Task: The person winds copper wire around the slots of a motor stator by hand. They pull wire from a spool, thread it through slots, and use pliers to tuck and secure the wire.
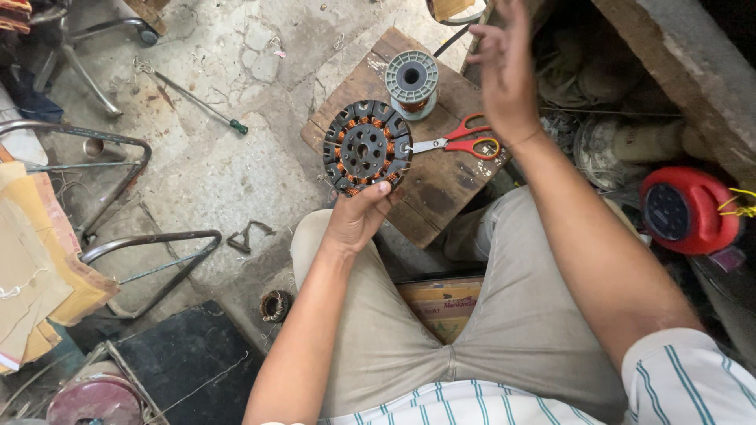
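My left hand (358, 214) grips the near edge of a round dark motor stator (366, 147) with copper windings, holding it upright above a wooden board (441, 185). My right hand (504, 71) is raised higher up, fingers spread and holding nothing I can make out, above and to the right of the red-handled scissors (463, 143) lying on the board. A grey spool of copper wire (412, 83) stands at the board's far end. A thin wire may run from the stator to the raised hand, but it is too fine to tell.
A green-handled screwdriver (201, 102) lies on the cracked concrete floor at the left. Metal chair frames (134, 252) and cardboard sit at the left, a small wound coil (276, 305) by my knee, a cardboard box (441, 303) between my legs, a red round casing (685, 208) at the right.
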